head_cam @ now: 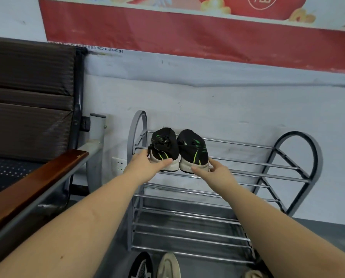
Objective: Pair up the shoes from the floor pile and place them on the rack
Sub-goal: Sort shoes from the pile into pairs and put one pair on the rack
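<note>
As hands (147, 163) grip, sneakers (179, 150) top rack (268, 167).

We reach both bare forearms forward and upward, converging toward the middle. Our left hand (145, 164) has its thumb stretched out to the right and its fingers curled away from the camera (their tips are hidden). Our right hand (212, 169) mirrors it, thumb pointing left, fingers curled at the far side. Both wrists are held straight, and the hands stay apart.
</note>
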